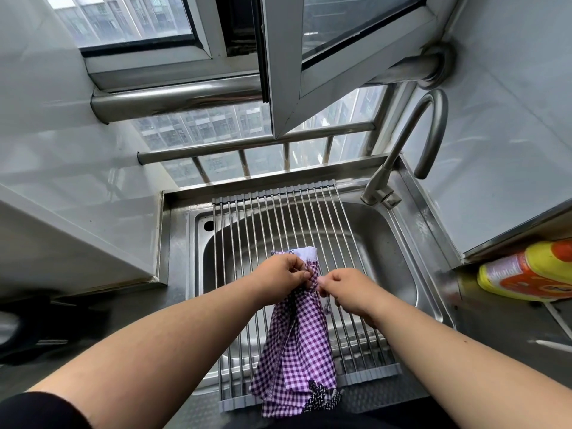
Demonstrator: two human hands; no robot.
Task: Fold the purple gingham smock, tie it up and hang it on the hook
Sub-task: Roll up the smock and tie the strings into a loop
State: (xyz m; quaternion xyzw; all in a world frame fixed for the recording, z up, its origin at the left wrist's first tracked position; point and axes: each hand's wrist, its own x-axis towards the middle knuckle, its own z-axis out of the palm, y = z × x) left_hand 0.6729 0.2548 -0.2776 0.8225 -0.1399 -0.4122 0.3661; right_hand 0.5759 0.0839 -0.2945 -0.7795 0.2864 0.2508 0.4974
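Observation:
The purple gingham smock (295,351) is gathered into a long bundle and hangs over the steel roll-up rack (278,224) that spans the sink. My left hand (280,278) grips the bunched top of the smock, where a white band (306,252) sticks out. My right hand (348,289) pinches a thin tie of the smock just beside the left hand; a short end of the tie dangles below its fingers. A dark patterned piece (322,397) shows at the smock's lower end. No hook is in view.
The stainless sink (399,274) lies under the rack, with a curved tap (430,131) at its back right. A yellow and orange bottle (526,274) lies on the counter at right. An open window frame (288,88) and steel bars stand behind the sink.

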